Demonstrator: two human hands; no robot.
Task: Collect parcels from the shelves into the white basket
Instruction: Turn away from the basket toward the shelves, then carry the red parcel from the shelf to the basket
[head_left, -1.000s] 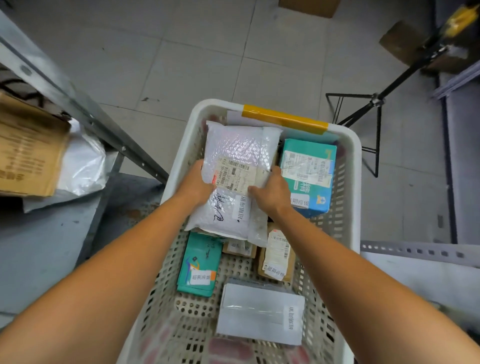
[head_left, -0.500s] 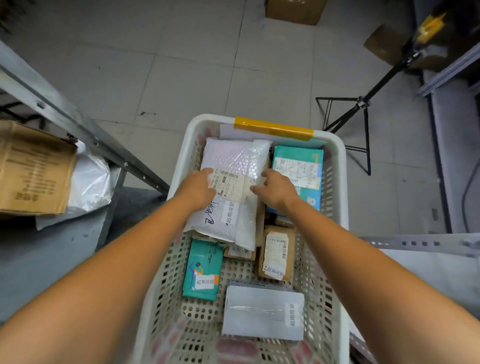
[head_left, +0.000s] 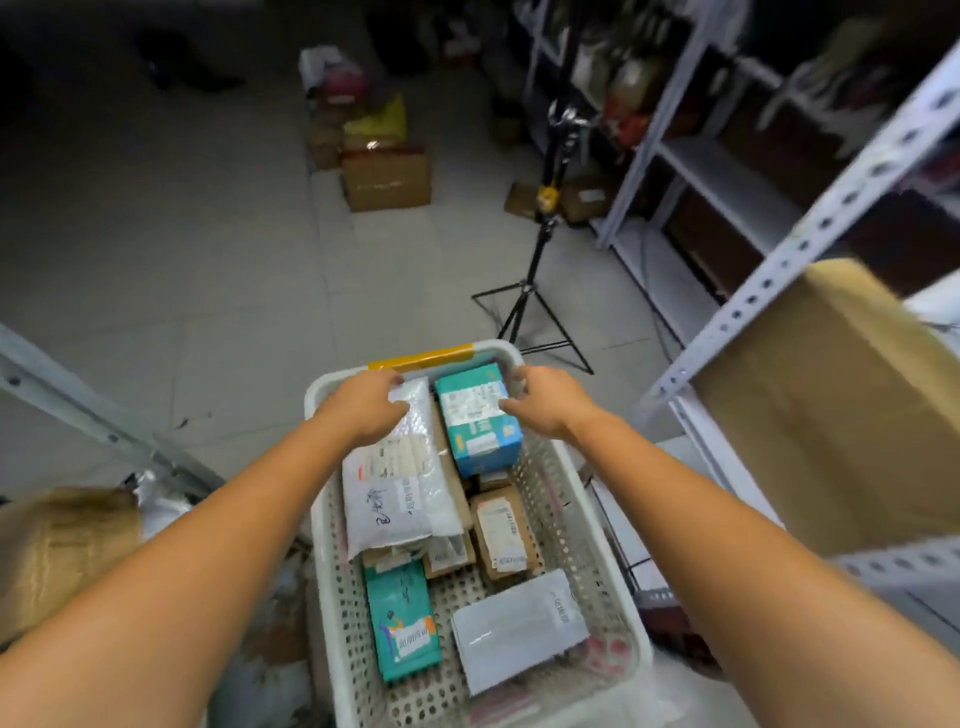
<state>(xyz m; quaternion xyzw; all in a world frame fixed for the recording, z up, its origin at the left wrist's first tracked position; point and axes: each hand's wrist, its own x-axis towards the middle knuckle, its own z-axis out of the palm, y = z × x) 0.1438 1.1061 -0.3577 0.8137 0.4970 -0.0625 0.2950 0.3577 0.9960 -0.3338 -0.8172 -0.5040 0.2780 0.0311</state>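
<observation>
The white basket (head_left: 566, 525) sits before you, loaded, probably heavy but stiff. Your left grip (head_left: 363, 410) lies on the soft bubble mailer (head_left: 395, 499), your right grip (head_left: 545, 405) at the far rim; if they clamp, I cannot tell. Take the rim.

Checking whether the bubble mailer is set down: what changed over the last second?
Both hands moved off the label of the white bubble mailer toward the far end of the white basket. The left hand rests on the mailer's far end; the right hand has let go and sits by the far rim, beside the teal box; its grip is unclear. The other parcels stayed put.
</observation>
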